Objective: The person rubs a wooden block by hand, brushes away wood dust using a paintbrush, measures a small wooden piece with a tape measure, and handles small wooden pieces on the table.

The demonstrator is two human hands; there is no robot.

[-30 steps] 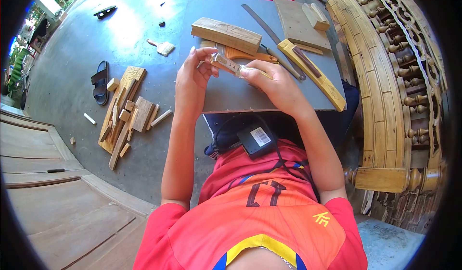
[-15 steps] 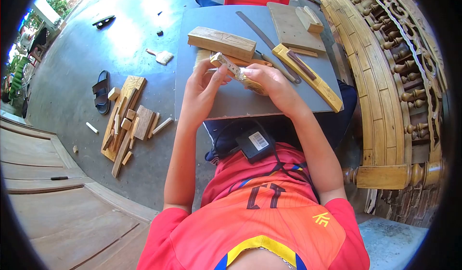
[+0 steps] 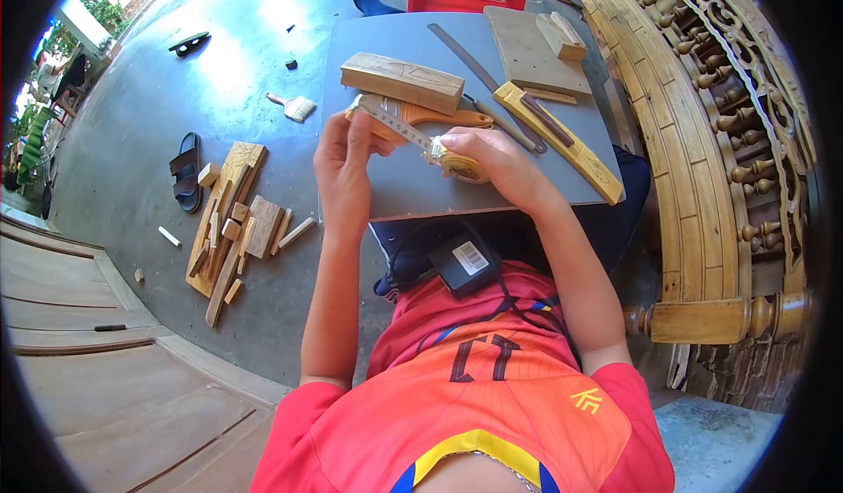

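Note:
My right hand [image 3: 487, 161] is closed around the yellow case of a tape measure [image 3: 464, 166], thumb on top. From the case, a short length of marked blade [image 3: 399, 127] runs up and left to my left hand [image 3: 345, 164]. My left thumb and fingers pinch the blade's far end; a pale wooden-looking edge shows beside it, but its shape is partly hidden. Both hands are above a grey board [image 3: 404, 190] over my lap. Just beyond them lie a rectangular wood block [image 3: 402, 80] and a paintbrush with an orange handle [image 3: 452, 118].
On the board's right lie a metal saw blade [image 3: 479, 64], a yellow wooden bar [image 3: 562, 146] and a flat wood panel [image 3: 536, 50]. Wood offcuts [image 3: 230, 230], a sandal [image 3: 186, 170] and another paintbrush [image 3: 294, 107] are on the floor. A carved wooden bench [image 3: 694, 186] borders the right.
My left hand has moved left and slightly down, away from my right hand. More blade now stretches between them, and the paintbrush on the board shows more.

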